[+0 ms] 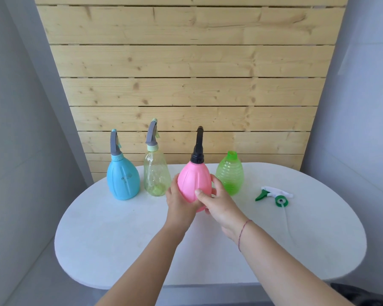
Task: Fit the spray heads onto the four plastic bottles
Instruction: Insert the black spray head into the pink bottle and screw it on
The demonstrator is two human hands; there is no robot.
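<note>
A pink bottle [194,180] with a black spray head [198,147] on its neck is held upright between both hands. My left hand [179,200] wraps its lower left side; my right hand [217,202] grips its lower right side. To the left stand a blue bottle [123,180] with a grey spray head [114,143] and a clear yellowish bottle [156,174] with a grey spray head [152,135]. A green ribbed bottle [230,173] stands to the right with an open neck. A green-and-white spray head [274,195] lies on the table, its thin tube trailing toward me.
The white oval table [111,235] carries everything. A wooden slat wall [186,74] rises right behind the bottles. Grey walls close in on both sides.
</note>
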